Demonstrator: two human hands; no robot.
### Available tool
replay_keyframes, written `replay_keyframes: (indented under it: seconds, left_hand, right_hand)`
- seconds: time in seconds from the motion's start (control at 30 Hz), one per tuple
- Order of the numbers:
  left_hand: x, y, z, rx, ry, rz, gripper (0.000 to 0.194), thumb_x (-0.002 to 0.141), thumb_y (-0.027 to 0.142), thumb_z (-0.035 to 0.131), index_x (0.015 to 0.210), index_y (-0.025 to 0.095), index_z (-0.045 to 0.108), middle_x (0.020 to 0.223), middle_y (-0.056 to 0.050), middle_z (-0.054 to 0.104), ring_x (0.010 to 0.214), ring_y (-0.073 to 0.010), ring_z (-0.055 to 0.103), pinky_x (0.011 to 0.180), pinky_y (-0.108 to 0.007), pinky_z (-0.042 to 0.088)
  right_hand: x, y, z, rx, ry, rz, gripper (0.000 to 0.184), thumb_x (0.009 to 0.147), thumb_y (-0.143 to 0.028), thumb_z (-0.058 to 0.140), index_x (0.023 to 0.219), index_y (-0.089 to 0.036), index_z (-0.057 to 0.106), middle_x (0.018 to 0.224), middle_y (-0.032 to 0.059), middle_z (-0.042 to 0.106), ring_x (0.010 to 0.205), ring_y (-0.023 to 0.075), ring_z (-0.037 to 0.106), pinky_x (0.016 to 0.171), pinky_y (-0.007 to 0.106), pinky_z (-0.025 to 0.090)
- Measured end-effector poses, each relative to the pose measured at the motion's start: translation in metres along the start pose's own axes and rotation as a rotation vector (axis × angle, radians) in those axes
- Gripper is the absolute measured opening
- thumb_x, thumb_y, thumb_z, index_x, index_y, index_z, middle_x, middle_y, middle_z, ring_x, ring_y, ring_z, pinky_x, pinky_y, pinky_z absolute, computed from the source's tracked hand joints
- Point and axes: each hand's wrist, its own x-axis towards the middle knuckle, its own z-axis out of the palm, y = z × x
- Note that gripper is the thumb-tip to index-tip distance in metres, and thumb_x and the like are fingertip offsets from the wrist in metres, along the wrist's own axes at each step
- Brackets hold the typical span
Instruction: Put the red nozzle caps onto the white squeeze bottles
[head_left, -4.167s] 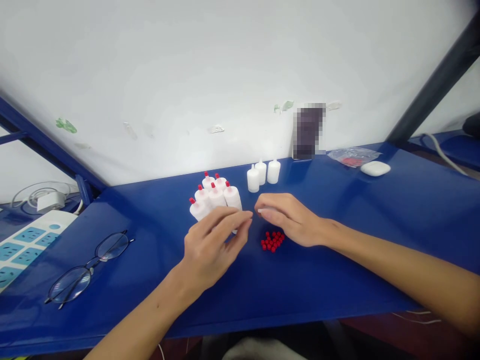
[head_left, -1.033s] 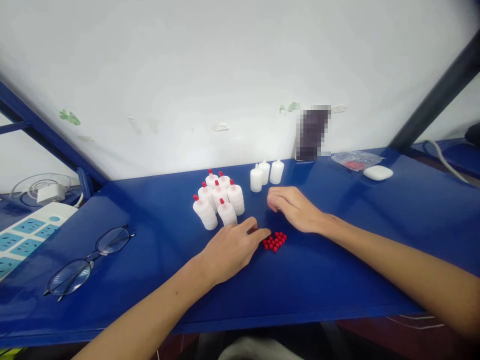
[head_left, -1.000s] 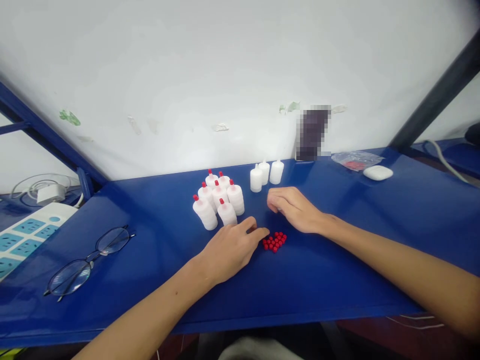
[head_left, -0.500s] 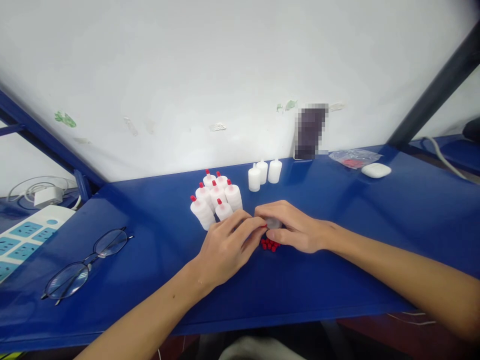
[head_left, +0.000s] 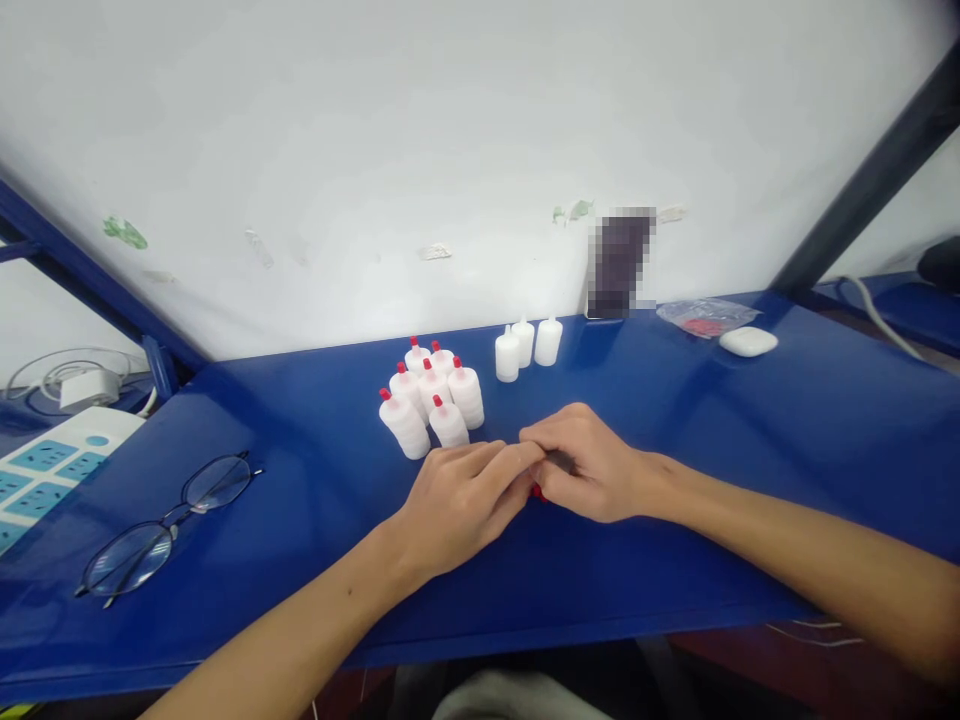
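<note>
My left hand (head_left: 469,500) and my right hand (head_left: 589,465) meet at the fingertips above the middle of the blue table. Both are closed, with fingers and thumbs drawn together. What they pinch between them is hidden behind the fingers. Red caps (head_left: 538,493) peep out just below the fingertips, mostly covered by the hands. Left of them stands a group of several small white squeeze bottles (head_left: 466,395) with red caps on their nozzles. Farther back, three white bottles (head_left: 507,358) stand upright with bare nozzles.
Eyeglasses (head_left: 176,525) and a power strip (head_left: 56,465) lie on the left. Against the wall leans a blurred-out dark phone-like object (head_left: 619,265). A clear bag (head_left: 705,318) with red pieces and a white rounded object (head_left: 748,342) lie at the back right.
My fingers have closed in together. The whitish bottle that showed in my right hand and the red cap at my left fingertips are now hidden, as are most loose caps.
</note>
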Motion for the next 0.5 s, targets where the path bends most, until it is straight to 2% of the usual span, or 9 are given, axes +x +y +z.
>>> replay_keyframes:
  seconds: [0.1,0.17,0.23,0.3,0.4,0.5]
  left_hand:
    - [0.000,0.000,0.000,-0.027,0.004,-0.023,0.017,0.098,0.013,0.047,0.114,0.017,0.052,0.081,0.000,0.068,0.063,-0.0106,0.063,0.057,-0.020,0.047]
    - [0.001,-0.001,-0.002,-0.048,0.019,-0.055,0.016,0.098,0.014,0.046,0.113,0.018,0.051,0.082,0.000,0.068,0.063,-0.0103,0.063,0.056,-0.020,0.046]
    - [0.002,-0.002,-0.007,-0.044,0.075,-0.071,0.013,0.096,0.015,0.047,0.108,0.017,0.050,0.077,0.002,0.066,0.059,-0.0094,0.060,0.054,-0.020,0.044]
    - [0.004,-0.005,-0.015,0.029,0.192,-0.058,0.009,0.092,0.015,0.049,0.101,0.017,0.051,0.070,0.003,0.061,0.055,-0.0091,0.055,0.053,-0.021,0.042]
    - [0.009,-0.015,-0.032,0.221,0.370,-0.008,0.005,0.087,0.016,0.053,0.092,0.018,0.052,0.072,0.000,0.058,0.062,-0.0130,0.053,0.059,-0.025,0.043]
    - [0.013,-0.026,-0.046,0.391,0.413,-0.071,0.004,0.085,0.020,0.054,0.088,0.018,0.053,0.082,-0.005,0.059,0.074,-0.0187,0.052,0.067,-0.033,0.042]
  right_hand:
    - [0.002,-0.001,-0.001,0.025,0.001,-0.011,0.018,0.082,-0.016,0.049,0.065,-0.019,0.042,0.056,-0.0054,0.042,0.050,0.0082,0.037,0.050,0.024,0.028]
    - [0.004,-0.001,-0.003,0.084,-0.031,-0.019,0.013,0.090,-0.027,0.049,0.080,-0.018,0.050,0.067,-0.0033,0.050,0.058,0.0099,0.043,0.056,0.024,0.035]
    - [0.005,0.002,-0.004,0.141,-0.037,-0.009,0.020,0.095,-0.036,0.045,0.101,-0.018,0.052,0.082,0.0000,0.056,0.068,0.0124,0.050,0.064,0.026,0.041]
    - [0.006,0.008,-0.005,0.149,0.034,0.046,0.027,0.098,-0.039,0.040,0.114,-0.020,0.050,0.088,0.0014,0.057,0.070,0.0135,0.052,0.066,0.028,0.043]
    - [0.006,0.022,-0.008,0.032,0.207,0.173,0.023,0.099,-0.036,0.042,0.113,-0.021,0.051,0.091,0.0013,0.058,0.061,0.0115,0.052,0.060,0.029,0.043]
    - [0.008,0.035,-0.014,-0.171,0.300,0.233,0.020,0.093,-0.027,0.050,0.112,-0.022,0.055,0.111,0.0053,0.057,0.062,0.0109,0.054,0.065,0.032,0.048]
